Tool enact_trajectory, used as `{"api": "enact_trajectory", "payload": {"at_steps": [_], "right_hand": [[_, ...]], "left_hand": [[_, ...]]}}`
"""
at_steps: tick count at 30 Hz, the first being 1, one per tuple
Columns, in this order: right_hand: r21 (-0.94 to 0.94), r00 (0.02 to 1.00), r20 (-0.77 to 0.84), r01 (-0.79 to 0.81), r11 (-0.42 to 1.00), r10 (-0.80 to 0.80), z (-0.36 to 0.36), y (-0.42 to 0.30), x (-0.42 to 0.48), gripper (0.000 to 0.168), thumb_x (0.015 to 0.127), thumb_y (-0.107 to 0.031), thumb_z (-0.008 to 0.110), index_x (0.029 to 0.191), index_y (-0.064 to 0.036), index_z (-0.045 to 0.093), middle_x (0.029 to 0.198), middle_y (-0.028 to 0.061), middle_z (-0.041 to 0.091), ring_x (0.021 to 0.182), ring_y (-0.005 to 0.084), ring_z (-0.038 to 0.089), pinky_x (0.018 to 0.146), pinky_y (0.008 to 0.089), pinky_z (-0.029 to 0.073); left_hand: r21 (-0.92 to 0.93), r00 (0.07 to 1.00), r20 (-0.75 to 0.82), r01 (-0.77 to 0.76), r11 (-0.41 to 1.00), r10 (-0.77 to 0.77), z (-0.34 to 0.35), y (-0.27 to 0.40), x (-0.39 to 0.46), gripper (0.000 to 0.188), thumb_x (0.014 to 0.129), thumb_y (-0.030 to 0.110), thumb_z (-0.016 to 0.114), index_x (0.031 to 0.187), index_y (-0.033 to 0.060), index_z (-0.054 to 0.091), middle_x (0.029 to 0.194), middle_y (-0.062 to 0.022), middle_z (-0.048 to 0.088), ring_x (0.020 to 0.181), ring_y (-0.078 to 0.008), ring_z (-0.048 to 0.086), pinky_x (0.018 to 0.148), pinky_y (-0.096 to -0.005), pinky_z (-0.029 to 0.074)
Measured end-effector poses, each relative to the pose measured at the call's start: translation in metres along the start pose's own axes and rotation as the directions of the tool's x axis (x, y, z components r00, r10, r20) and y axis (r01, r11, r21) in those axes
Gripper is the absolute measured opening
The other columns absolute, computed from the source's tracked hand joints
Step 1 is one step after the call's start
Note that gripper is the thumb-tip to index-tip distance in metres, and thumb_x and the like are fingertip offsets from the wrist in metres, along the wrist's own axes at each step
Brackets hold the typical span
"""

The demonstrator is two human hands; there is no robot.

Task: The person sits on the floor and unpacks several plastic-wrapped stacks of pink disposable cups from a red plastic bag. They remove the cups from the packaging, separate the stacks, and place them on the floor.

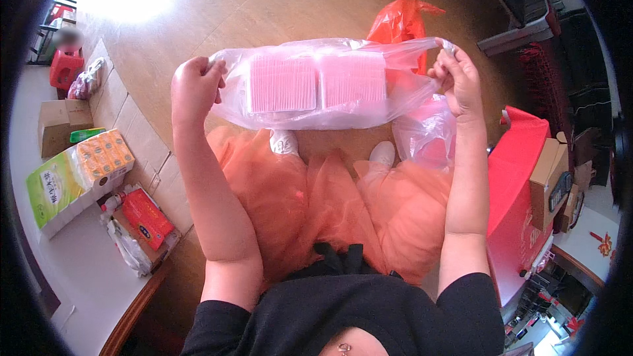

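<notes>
A translucent pinkish plastic bag is stretched sideways in front of me, above the floor. My left hand grips its left end, and my right hand pinches its right end by the handles. Inside the bag lie two square stacks, side by side, of pink ribbed items, seen through the film; what they are I cannot tell. Behind the bag's right part stands a red plastic bag. Below my right hand, a second translucent bag holds something pink.
At left, a table bears packs of tissues, a red box and a crumpled plastic bag. Flattened cardboard lies beside it. At right stand a large red box and an open cardboard box.
</notes>
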State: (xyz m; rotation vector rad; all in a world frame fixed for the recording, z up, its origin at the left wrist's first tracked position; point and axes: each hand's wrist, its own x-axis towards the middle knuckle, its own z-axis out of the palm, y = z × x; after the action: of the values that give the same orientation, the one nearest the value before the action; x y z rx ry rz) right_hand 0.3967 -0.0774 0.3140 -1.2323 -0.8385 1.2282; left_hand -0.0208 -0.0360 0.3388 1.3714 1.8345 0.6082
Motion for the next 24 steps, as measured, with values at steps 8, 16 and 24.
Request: {"api": "enact_trajectory", "payload": {"at_steps": [8, 16, 24], "right_hand": [[-0.002, 0.996, 0.081, 0.028, 1.000, -0.027, -0.006, -0.006, 0.008, 0.019, 0.096, -0.012, 0.055, 0.110, 0.000, 0.059, 0.076, -0.0030, 0.054, 0.053, 0.0007, 0.034, 0.047, 0.0185, 0.026], [-0.008, 0.998, 0.044, 0.054, 0.999, -0.053, 0.018, -0.036, -0.007, 0.020, 0.095, -0.011, 0.054, 0.109, 0.003, 0.059, 0.073, -0.0039, 0.048, 0.052, 0.0007, 0.030, 0.047, 0.0177, 0.024], [0.042, 1.000, 0.028, 0.011, 0.999, -0.012, 0.006, -0.022, 0.004, 0.012, 0.093, -0.009, 0.053, 0.099, 0.000, 0.058, 0.070, -0.0038, 0.046, 0.051, 0.0015, 0.030, 0.046, 0.0192, 0.024]], "left_hand": [[-0.702, 0.999, -0.043, -0.042, 0.711, 0.017, 0.000, -0.011, 0.018, 0.029, 0.097, 0.017, 0.056, 0.106, -0.0090, 0.064, 0.072, 0.0012, 0.052, 0.050, -0.0038, 0.036, 0.044, -0.0201, 0.028], [-0.779, 0.996, -0.078, -0.083, 0.621, 0.035, -0.012, 0.006, 0.000, 0.026, 0.097, 0.013, 0.054, 0.103, -0.0103, 0.063, 0.072, -0.0023, 0.055, 0.047, -0.0040, 0.035, 0.043, -0.0204, 0.026], [-0.753, 0.990, -0.106, -0.141, 0.642, 0.093, -0.011, 0.007, 0.009, 0.024, 0.097, 0.012, 0.055, 0.102, -0.0092, 0.065, 0.073, -0.0025, 0.057, 0.048, -0.0035, 0.036, 0.043, -0.0199, 0.025]]}}
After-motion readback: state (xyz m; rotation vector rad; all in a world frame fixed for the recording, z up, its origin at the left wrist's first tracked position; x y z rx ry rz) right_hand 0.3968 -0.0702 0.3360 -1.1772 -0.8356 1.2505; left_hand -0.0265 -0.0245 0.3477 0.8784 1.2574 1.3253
